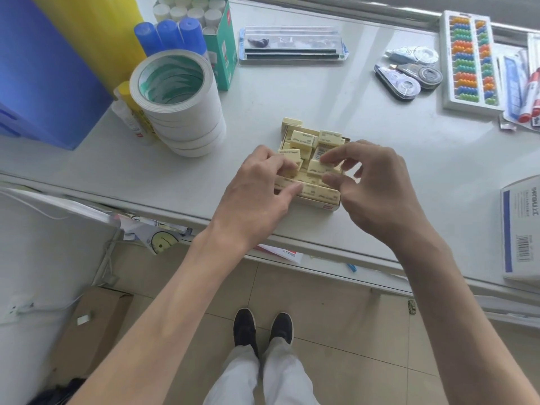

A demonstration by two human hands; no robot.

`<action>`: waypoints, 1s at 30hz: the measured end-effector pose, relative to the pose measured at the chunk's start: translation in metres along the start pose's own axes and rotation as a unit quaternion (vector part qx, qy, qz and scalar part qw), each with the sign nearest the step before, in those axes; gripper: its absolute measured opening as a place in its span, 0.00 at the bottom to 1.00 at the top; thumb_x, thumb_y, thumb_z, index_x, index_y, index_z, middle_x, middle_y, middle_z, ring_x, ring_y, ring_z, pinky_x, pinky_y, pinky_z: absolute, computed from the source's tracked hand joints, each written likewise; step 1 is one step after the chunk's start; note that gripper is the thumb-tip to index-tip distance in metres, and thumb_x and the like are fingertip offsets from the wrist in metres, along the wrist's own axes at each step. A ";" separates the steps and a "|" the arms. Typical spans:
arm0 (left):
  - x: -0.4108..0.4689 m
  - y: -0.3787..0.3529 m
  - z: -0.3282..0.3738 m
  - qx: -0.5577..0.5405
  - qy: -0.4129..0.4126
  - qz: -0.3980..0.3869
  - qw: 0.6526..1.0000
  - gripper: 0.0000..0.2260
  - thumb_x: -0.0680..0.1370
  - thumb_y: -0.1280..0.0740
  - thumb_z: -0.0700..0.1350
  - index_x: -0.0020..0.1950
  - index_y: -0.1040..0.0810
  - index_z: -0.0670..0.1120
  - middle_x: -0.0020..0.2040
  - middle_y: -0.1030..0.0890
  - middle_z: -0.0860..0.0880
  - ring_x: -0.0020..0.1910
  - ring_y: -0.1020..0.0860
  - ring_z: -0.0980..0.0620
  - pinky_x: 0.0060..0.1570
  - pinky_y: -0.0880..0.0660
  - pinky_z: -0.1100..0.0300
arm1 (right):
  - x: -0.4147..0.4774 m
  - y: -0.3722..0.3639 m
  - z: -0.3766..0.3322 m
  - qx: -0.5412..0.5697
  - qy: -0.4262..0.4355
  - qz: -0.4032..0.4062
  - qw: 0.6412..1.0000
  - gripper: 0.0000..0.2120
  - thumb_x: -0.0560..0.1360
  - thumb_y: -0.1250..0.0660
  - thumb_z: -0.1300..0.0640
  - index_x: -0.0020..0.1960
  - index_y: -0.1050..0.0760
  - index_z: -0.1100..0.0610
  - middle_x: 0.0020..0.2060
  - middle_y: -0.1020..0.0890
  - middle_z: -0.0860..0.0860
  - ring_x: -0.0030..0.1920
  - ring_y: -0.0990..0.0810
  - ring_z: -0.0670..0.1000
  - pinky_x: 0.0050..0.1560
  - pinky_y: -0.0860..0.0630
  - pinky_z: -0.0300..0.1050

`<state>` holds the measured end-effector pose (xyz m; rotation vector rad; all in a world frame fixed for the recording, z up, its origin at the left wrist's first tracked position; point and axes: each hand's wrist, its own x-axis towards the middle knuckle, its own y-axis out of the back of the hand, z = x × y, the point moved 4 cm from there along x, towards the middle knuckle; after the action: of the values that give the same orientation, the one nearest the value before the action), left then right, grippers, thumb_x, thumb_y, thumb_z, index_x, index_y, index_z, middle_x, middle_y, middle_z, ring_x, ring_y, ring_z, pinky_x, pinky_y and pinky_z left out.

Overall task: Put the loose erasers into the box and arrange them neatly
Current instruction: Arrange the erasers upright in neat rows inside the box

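A small open cardboard box (327, 204) sits near the front edge of the white table, filled with several pale yellow erasers (304, 138) lying at mixed angles. One more eraser (291, 122) lies just beyond the box's far end. My left hand (257, 194) covers the box's left side, its curled fingers gripping an eraser (287, 173) there. My right hand (377, 188) hovers over the right side and pinches an eraser (317, 166) between thumb and fingertips. Both hands hide the middle of the box.
A stack of white tape rolls (178, 103) stands left of the box, with blue glue sticks (169, 35) and a green carton (223, 54) behind. Correction tapes (409, 77), a bead tray (470, 62) and markers (529, 97) lie right. A white packet (520, 229) overhangs the right edge.
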<state>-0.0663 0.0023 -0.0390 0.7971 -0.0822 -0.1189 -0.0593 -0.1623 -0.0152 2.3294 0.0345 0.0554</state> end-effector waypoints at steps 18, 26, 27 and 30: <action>-0.001 -0.001 0.001 0.016 -0.007 -0.005 1.000 0.12 0.76 0.29 0.49 0.58 0.20 0.49 0.47 0.28 0.57 0.38 0.30 0.67 0.42 0.36 0.71 | -0.001 -0.024 0.002 -0.023 0.025 0.007 0.999 0.08 0.73 0.29 0.63 0.51 0.19 0.57 0.45 0.24 0.45 0.49 0.24 0.51 0.48 0.32 0.37; -0.001 -0.001 0.000 0.015 0.000 0.000 1.000 0.09 0.76 0.29 0.49 0.55 0.18 0.49 0.45 0.28 0.57 0.36 0.30 0.67 0.38 0.37 0.73 | 0.000 -0.022 -0.005 -0.042 0.038 0.002 0.998 0.09 0.71 0.30 0.66 0.50 0.20 0.59 0.45 0.23 0.47 0.48 0.22 0.53 0.50 0.24 0.46; 0.000 0.000 -0.001 0.014 0.001 0.001 1.000 0.09 0.76 0.30 0.49 0.54 0.18 0.50 0.45 0.28 0.57 0.37 0.30 0.68 0.38 0.36 0.74 | 0.000 -0.021 -0.005 -0.046 0.040 -0.002 0.998 0.09 0.71 0.30 0.66 0.50 0.20 0.59 0.46 0.23 0.48 0.47 0.22 0.53 0.51 0.24 0.48; 0.002 0.004 -0.003 0.011 0.006 0.012 1.000 0.07 0.76 0.29 0.48 0.52 0.18 0.50 0.44 0.28 0.58 0.37 0.30 0.71 0.38 0.36 0.78 | 0.001 -0.022 -0.007 -0.060 0.049 -0.008 0.997 0.08 0.71 0.30 0.65 0.50 0.21 0.59 0.47 0.22 0.50 0.49 0.22 0.54 0.51 0.23 0.50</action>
<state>-0.0633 0.0065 -0.0382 0.8176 -0.0819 -0.0909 -0.0586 -0.1420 -0.0256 2.2051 0.0960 0.1594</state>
